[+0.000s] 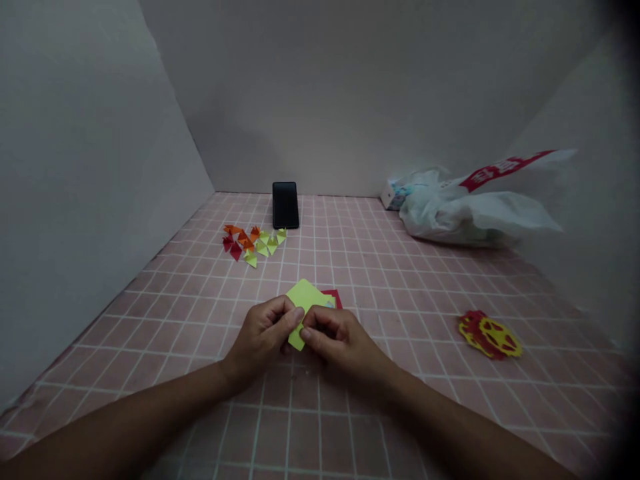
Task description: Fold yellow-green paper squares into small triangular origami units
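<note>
A small yellow-green sheet of paper (304, 295) is pinched between my two hands, its lower corner showing below the fingertips. My left hand (267, 325) is closed on its left side, thumb on top. On the right side my right hand (343, 337) pinches it near the lower corner between thumb and index finger. Just behind the right fingers, a red sheet of paper (333, 295) and yellow edges peek out on the table, mostly hidden. Exactly where the held sheet ends and the paper beneath begins, I cannot tell.
Folded paper pieces in orange (245, 239), red (235, 249) and yellow (267, 243) lie at the back left. Behind them leans a black phone (285, 205). A white plastic bag (450, 213) and a small box (393, 193) sit back right. Red and yellow paper cut-outs (493, 335) lie at right.
</note>
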The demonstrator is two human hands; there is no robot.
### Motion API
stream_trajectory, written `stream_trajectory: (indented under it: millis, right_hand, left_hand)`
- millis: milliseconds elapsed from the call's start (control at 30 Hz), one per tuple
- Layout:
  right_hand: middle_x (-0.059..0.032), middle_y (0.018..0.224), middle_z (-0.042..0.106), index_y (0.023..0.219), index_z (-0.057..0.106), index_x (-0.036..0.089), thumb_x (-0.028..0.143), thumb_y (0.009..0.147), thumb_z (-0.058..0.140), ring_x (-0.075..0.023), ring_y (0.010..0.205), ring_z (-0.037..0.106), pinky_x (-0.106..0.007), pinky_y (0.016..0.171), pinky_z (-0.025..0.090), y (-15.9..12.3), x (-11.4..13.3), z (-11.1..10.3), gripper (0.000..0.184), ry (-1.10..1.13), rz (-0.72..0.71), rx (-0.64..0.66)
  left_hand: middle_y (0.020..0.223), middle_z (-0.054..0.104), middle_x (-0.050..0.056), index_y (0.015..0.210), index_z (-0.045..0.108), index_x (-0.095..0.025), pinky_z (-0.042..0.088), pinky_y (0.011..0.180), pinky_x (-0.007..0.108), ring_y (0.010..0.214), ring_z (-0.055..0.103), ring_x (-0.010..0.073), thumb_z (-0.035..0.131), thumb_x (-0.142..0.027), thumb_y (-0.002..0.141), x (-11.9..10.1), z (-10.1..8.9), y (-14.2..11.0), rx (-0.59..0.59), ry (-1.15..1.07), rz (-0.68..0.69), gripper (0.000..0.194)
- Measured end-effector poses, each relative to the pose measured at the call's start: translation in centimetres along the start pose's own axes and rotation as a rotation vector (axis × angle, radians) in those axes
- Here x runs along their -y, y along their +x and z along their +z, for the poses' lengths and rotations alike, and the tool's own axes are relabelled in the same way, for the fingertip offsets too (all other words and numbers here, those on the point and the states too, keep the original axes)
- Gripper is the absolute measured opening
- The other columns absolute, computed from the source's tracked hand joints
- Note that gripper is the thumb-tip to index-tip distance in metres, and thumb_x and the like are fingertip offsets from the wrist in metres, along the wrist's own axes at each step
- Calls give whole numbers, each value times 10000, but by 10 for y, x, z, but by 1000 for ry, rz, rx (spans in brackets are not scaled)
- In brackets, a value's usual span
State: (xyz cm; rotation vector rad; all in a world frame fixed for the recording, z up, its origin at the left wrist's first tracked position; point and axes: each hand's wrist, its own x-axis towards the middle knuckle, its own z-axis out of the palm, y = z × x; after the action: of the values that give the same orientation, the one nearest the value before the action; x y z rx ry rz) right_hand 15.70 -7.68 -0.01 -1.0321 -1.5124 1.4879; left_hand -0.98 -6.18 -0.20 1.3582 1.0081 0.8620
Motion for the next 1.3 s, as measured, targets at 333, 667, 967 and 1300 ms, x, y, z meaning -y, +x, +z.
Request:
stream_trajectory:
  millis: [333, 667, 967, 1300]
  right_hand:
    - [16, 621, 503, 685, 558, 164, 250, 865, 531, -110, 586, 436, -240, 548, 337, 2, 1, -4, 201, -194, -34, -53]
    - [19, 598, 499, 642, 522, 169, 268, 858, 561, -102, 557, 424, -235, 522, 329, 3, -5, -4, 241, -111, 6, -134]
    - [40, 600, 467, 690, 479, 188, 325, 857, 593, -91, 522, 404, -223, 493, 320, 6, -12, -8, 245, 94, 35, -77]
    - [29, 607, 459, 649, 464, 186, 308, 927, 474, -101, 557, 407, -230, 522, 329, 5, -10, -12, 304, -140, -72, -119]
  left_hand:
    - [603, 530, -46, 718, 526, -165, 398, 490, 187, 502, 500, 80, 605, -382, 844, 0, -1, 5, 42, -4, 2, 263]
    - [625, 526, -37, 765, 532, -167, 403, 519, 203, 537, 507, 95, 518, -387, 903, 2, -1, 7, 63, 33, -2, 260]
    - [591, 481, -39, 662, 487, -170, 336, 532, 218, 547, 423, 92, 561, -375, 875, 0, -4, 5, 107, 199, 41, 305]
    - [606, 473, -39, 714, 513, -165, 330, 526, 222, 547, 418, 95, 543, -389, 879, 1, -2, 6, 202, 106, -34, 280]
